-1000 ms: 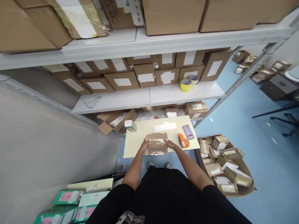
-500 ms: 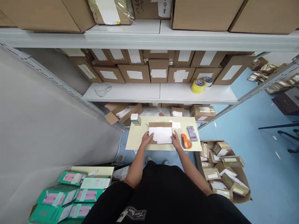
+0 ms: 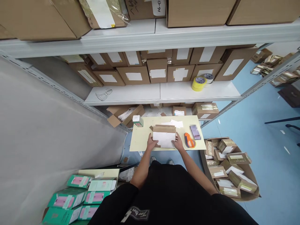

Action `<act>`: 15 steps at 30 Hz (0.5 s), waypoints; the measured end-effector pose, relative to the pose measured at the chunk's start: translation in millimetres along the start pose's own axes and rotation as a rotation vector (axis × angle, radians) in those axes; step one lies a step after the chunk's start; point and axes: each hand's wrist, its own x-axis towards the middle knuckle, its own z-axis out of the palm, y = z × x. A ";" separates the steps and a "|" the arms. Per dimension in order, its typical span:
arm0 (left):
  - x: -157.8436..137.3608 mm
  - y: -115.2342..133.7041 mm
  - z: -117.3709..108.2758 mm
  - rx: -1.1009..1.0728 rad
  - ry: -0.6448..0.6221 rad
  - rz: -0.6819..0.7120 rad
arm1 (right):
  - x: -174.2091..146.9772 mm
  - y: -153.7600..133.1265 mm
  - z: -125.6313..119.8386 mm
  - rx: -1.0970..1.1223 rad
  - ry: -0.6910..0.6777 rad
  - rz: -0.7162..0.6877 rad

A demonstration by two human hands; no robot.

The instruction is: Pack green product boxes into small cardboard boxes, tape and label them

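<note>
- Cardboard box (image 3: 164, 139) on table (image 3: 140, 139), by near edge.
- Left hand (image 3: 152, 143), right hand (image 3: 178, 143) pinching its sides.
- Probably squaring/folding step; next move calls for even two-handed grip.

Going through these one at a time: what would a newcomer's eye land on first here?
Probably the cardboard box with its white sheet, held near the picture's centre between the left hand and right hand. Next, the bright orange tape dispenser lying right of it on the pale table, and the green-and-pink boxes stacked at lower left.
</note>
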 end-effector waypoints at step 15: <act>-31.0 2.6 -39.2 0.060 0.170 0.162 | -28.6 18.9 -27.5 0.296 -0.027 0.027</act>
